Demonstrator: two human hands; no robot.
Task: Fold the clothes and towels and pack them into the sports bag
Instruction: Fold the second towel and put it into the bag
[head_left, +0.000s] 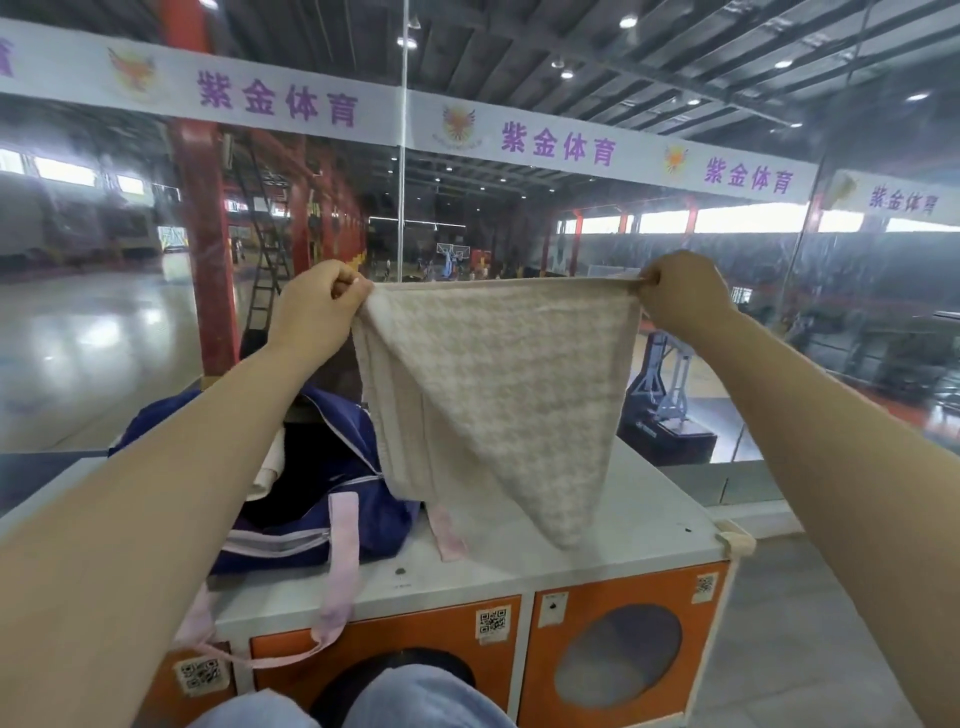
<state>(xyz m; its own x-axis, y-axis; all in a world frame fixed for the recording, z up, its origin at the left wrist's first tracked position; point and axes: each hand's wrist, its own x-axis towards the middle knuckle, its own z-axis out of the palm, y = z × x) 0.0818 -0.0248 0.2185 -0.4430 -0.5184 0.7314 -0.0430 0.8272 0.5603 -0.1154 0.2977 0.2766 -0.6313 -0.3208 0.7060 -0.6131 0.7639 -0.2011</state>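
I hold a beige towel (498, 384) up in the air by its top edge. My left hand (317, 306) pinches its left corner and my right hand (680, 296) pinches its right corner. The cloth hangs down in a point over the cabinet top. Below it, to the left, lies an open navy sports bag (337, 467) with pink straps (343, 561). A pale folded cloth (270, 467) shows inside the bag's opening, partly hidden by my left arm.
The bag rests on a grey cabinet top (571, 551) with orange doors (623, 649) and round windows. A glass wall (467, 218) stands right behind the cabinet, with a sports hall beyond. My knees (395, 701) are at the bottom edge.
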